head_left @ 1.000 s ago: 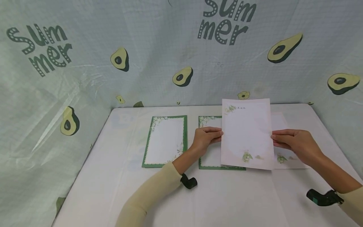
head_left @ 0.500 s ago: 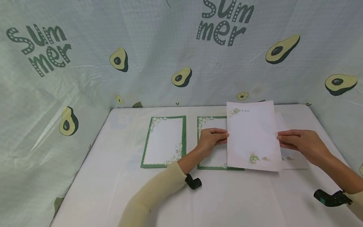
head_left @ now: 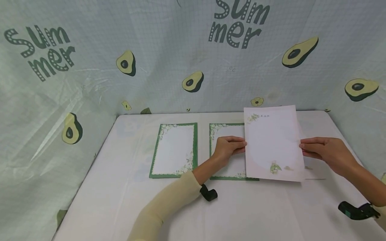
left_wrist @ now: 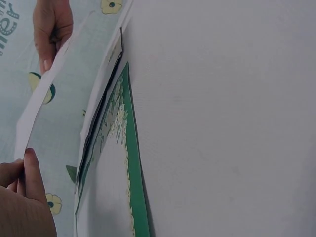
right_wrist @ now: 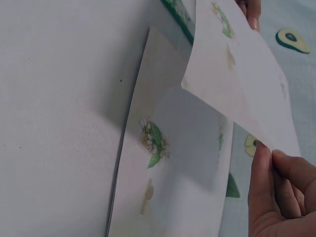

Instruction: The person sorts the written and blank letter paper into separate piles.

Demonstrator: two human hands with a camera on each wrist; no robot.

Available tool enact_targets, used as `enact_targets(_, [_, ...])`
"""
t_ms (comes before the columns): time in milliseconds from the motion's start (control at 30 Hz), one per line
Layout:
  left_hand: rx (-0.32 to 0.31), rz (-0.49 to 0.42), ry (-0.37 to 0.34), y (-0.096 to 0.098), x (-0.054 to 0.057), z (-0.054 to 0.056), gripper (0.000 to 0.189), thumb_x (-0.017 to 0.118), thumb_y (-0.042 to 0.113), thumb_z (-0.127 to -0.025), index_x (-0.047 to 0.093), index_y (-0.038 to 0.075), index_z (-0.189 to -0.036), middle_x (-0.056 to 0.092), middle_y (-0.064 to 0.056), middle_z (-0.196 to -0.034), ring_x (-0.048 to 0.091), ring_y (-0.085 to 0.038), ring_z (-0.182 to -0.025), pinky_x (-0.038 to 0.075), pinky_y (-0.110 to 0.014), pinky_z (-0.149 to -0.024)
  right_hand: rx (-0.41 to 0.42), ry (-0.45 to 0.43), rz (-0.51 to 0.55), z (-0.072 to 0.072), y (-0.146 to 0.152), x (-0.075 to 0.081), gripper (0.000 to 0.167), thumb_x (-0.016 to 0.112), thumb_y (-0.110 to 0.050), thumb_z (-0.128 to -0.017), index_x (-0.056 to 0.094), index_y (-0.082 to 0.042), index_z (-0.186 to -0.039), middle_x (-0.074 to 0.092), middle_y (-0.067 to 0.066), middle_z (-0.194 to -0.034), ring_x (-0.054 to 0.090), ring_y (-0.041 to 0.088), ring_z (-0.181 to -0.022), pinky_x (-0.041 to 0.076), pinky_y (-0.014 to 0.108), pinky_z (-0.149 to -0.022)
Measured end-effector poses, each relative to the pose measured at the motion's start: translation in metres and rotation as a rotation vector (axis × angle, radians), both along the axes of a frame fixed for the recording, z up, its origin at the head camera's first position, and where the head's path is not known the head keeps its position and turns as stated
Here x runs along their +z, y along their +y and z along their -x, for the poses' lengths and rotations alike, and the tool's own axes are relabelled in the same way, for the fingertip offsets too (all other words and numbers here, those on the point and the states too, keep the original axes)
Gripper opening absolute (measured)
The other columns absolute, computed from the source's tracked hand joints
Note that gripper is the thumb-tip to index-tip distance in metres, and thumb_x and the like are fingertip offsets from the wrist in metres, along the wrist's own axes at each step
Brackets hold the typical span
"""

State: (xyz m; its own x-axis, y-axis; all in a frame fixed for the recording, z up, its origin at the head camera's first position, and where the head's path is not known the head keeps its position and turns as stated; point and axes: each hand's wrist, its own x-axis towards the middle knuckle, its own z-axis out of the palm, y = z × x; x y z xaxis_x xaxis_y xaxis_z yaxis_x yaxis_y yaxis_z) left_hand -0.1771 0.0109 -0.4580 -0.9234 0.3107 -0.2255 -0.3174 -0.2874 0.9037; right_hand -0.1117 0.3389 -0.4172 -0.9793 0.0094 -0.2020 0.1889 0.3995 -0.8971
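A pale pink sheet of paper (head_left: 272, 144) with leafy flower prints is held up off the table between both hands. The left hand (head_left: 227, 150) pinches its left edge, and the right hand (head_left: 330, 154) pinches the right edge between thumb and fingers. Below it lies a matching pink stack of paper (right_wrist: 168, 128), mostly covered in the head view. Partly behind the left hand and the sheet is a green-bordered stack of paper (head_left: 224, 172). Another green-bordered stack (head_left: 175, 150) lies farther left, apart from the hands.
The papers lie on a white-covered table (head_left: 241, 214). Behind and beside it hangs a pale green curtain (head_left: 163, 40) printed with avocados. Each wrist wears a small black camera, one on the left (head_left: 209, 193) and one on the right (head_left: 357, 211).
Both hands have shifted to the right with the held sheet, which now covers more of the pink stack and less of the middle green-bordered one. The left green-bordered stack stays put.
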Motion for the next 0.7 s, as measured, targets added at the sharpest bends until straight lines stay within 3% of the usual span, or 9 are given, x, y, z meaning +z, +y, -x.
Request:
enact_targets(167, [0.012, -0.011, -0.005, 0.005, -0.002, 0.000, 0.015, 0.075, -0.009, -0.087, 0.077, -0.006, -0.101, 0.076, -0.016, -0.097, 0.075, -0.016, -0.078, 0.065, -0.032, -0.078, 0.006, -0.011, 0.010, 0.002, 0.005, 0.001, 0.025, 0.066, -0.020, -0.102, 0.070, -0.005, -0.121, 0.071, -0.024, -0.097, 0.073, 0.001, -0.085, 0.062, 0.021, -0.077])
enact_targets(367, [0.018, -0.024, 0.000, 0.013, -0.003, 0.000, 0.014, 0.075, -0.009, -0.087, 0.077, -0.006, -0.101, 0.076, -0.015, -0.095, 0.075, -0.016, -0.079, 0.065, -0.032, -0.076, -0.018, 0.009, -0.074, 0.005, 0.008, -0.002, 0.045, 0.063, -0.021, -0.103, 0.056, 0.013, -0.133, 0.068, -0.029, -0.094, 0.072, -0.002, -0.085, 0.063, 0.023, -0.078])
enact_targets(467, [0.013, -0.037, 0.003, 0.017, -0.004, 0.001, 0.014, 0.074, -0.010, -0.087, 0.077, -0.007, -0.101, 0.076, -0.014, -0.095, 0.075, -0.016, -0.078, 0.065, -0.031, -0.076, -0.023, 0.015, -0.110, 0.006, 0.010, -0.004, 0.050, 0.060, -0.022, -0.105, 0.051, 0.016, -0.137, 0.065, -0.031, -0.093, 0.071, -0.004, -0.084, 0.063, 0.022, -0.077])
enact_targets(567, [0.006, -0.055, 0.007, 0.021, -0.006, 0.003, 0.015, 0.073, -0.010, -0.088, 0.076, -0.008, -0.102, 0.076, -0.015, -0.096, 0.075, -0.015, -0.078, 0.065, -0.031, -0.077, -0.030, 0.028, -0.111, 0.007, 0.013, -0.004, 0.048, 0.060, -0.021, -0.105, 0.052, 0.016, -0.135, 0.065, -0.031, -0.093, 0.070, -0.006, -0.084, 0.062, 0.020, -0.075])
enact_targets(700, [-0.002, -0.072, 0.002, 0.027, -0.009, 0.004, 0.016, 0.072, -0.011, -0.088, 0.075, -0.011, -0.104, 0.076, -0.016, -0.098, 0.075, -0.017, -0.079, 0.064, -0.032, -0.078, -0.047, 0.046, -0.084, 0.009, 0.017, -0.002, 0.034, 0.061, -0.019, -0.104, 0.063, 0.006, -0.126, 0.066, -0.030, -0.093, 0.069, -0.007, -0.084, 0.062, 0.020, -0.075])
